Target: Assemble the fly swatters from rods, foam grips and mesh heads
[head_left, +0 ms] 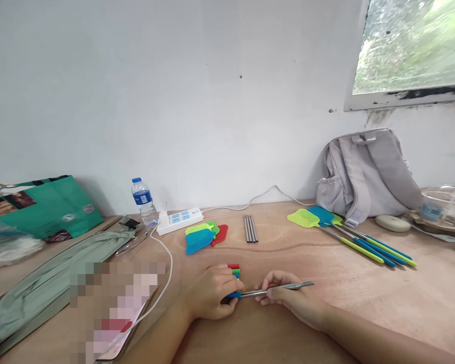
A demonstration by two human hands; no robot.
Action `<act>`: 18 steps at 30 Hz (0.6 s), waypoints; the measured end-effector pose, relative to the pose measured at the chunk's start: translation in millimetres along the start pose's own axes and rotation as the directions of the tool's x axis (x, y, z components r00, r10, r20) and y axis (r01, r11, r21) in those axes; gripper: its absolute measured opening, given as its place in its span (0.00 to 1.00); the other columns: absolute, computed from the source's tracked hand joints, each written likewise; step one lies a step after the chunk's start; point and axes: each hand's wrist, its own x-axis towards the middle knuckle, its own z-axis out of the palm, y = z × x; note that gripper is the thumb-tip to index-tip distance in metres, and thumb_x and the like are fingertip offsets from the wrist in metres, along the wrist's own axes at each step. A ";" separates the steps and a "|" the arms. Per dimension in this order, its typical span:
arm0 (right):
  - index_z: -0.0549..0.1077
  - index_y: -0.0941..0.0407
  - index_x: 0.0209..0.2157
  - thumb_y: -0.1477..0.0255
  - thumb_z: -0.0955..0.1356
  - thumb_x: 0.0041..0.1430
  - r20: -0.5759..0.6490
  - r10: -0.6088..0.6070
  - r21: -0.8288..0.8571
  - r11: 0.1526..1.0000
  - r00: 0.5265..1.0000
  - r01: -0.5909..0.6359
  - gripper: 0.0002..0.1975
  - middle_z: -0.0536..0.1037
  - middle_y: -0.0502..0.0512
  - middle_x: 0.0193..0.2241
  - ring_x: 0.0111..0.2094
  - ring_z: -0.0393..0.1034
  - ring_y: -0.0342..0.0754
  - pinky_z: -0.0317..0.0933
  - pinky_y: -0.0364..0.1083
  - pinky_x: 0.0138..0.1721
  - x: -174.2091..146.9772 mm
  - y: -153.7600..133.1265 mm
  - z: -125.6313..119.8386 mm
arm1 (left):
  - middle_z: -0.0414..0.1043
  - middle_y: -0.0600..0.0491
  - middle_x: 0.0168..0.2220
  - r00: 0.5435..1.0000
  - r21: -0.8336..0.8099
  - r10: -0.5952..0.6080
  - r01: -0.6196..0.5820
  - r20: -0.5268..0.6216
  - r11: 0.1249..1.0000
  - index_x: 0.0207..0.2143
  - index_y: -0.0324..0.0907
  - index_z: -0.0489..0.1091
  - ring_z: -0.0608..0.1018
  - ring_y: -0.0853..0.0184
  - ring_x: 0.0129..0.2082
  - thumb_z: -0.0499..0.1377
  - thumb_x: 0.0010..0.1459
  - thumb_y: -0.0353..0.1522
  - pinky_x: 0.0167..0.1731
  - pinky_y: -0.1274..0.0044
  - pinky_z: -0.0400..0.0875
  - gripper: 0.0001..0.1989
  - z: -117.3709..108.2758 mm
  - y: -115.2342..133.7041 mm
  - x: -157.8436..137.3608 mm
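My left hand (214,293) is closed around a blue handle (234,295), most of it hidden under the fingers. From the handle's right end a thin metal rod (254,293) runs to the right. My right hand (293,301) pinches that rod, whose far end sticks out past the fingers. Whether the rod sits inside the handle or only meets its end, I cannot tell. Just beyond my left hand lie loose red, green and blue handles (234,266), partly covered by it. Farther back are several metal rods (251,229) side by side, and left of them loose fly swatter heads (200,240) in blue, yellow-green, green and red.
Several whole fly swatters (303,218) lie at the right, before a grey backpack (367,172). Along the wall stand a white power strip (182,219) and a water bottle (143,202). A white cable (170,263) crosses the table beside a phone, partly pixelated, (125,323) near my left forearm.
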 end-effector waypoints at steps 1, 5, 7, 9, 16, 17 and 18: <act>0.71 0.59 0.26 0.71 0.71 0.44 0.004 -0.005 0.043 0.999 1.000 0.004 0.07 0.76 0.54 0.30 0.34 0.71 0.48 0.63 0.49 0.40 0.4 -0.3 -1.1 | 0.69 0.55 0.25 0.999 -0.022 -0.034 0.034 -0.013 0.999 0.32 0.42 0.63 0.69 0.69 0.25 0.54 0.47 0.26 0.30 0.77 0.62 0.08 -0.2 1.8 0.2; 0.72 0.60 0.25 0.64 0.66 0.49 0.047 -0.032 0.229 0.973 0.998 0.021 0.13 0.75 0.57 0.29 0.32 0.72 0.49 0.62 0.48 0.38 3.3 -2.3 -9.0 | 0.69 0.57 0.28 0.947 -0.178 -0.321 0.313 -0.021 0.933 0.31 0.43 0.62 0.70 0.70 0.27 0.57 0.45 0.27 0.29 0.79 0.65 0.09 0.5 12.0 2.0; 0.71 0.61 0.24 0.61 0.62 0.53 0.065 -0.045 0.277 0.961 0.997 0.025 0.17 0.75 0.58 0.29 0.31 0.72 0.50 0.62 0.48 0.36 5.4 -3.2 -14.2 | 0.69 0.56 0.30 0.906 -0.255 -0.424 0.406 -0.016 0.878 0.33 0.43 0.61 0.71 0.70 0.29 0.57 0.47 0.28 0.29 0.79 0.67 0.09 2.4 18.4 4.5; 0.70 0.60 0.24 0.62 0.61 0.53 0.062 -0.061 0.289 0.956 0.996 0.041 0.16 0.75 0.57 0.28 0.30 0.72 0.50 0.62 0.47 0.33 7.6 -3.6 -19.1 | 0.70 0.54 0.32 0.882 -0.282 -0.470 0.443 -0.034 0.851 0.35 0.42 0.61 0.73 0.70 0.29 0.55 0.51 0.30 0.29 0.79 0.68 0.07 4.7 24.8 8.4; 0.65 0.57 0.22 0.57 0.61 0.49 0.016 -0.020 0.155 0.988 1.000 0.017 0.17 0.67 0.48 0.14 0.14 0.63 0.43 0.51 0.41 0.17 15.6 1.9 -30.4 | 0.74 0.57 0.31 0.910 -0.134 -0.403 0.389 -0.096 0.911 0.37 0.44 0.64 0.76 0.69 0.29 0.51 0.59 0.34 0.30 0.79 0.68 0.05 11.5 28.0 12.3; 0.63 0.57 0.20 0.55 0.60 0.49 0.016 -0.007 0.111 0.994 1.000 0.005 0.19 0.63 0.46 0.11 0.12 0.60 0.41 0.47 0.40 0.15 16.1 2.8 -30.9 | 0.74 0.57 0.31 0.920 -0.134 -0.366 0.349 -0.138 0.928 0.37 0.44 0.63 0.76 0.70 0.29 0.51 0.60 0.34 0.30 0.79 0.68 0.05 12.2 26.4 11.0; 0.60 0.56 0.17 0.53 0.59 0.49 0.016 -0.004 0.071 0.997 1.000 0.003 0.21 0.60 0.45 0.09 0.10 0.56 0.40 0.44 0.40 0.14 16.0 3.5 -30.6 | 0.74 0.57 0.31 0.929 -0.138 -0.327 0.306 -0.172 0.942 0.37 0.44 0.63 0.76 0.71 0.29 0.50 0.60 0.33 0.30 0.80 0.68 0.04 12.8 25.2 10.0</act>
